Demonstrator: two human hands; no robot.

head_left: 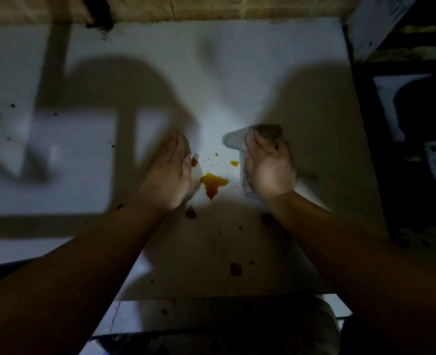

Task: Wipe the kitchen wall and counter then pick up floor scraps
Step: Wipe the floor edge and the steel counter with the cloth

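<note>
White counter [237,73] — orange spill [213,184] between left hand [169,175], cloth-gripping right hand [269,170].

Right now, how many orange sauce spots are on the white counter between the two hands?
3 clear ones: the large orange puddle in the middle, a small blob beside the right hand's grey cloth, and a tiny dot above. The left hand may hide more.
</note>
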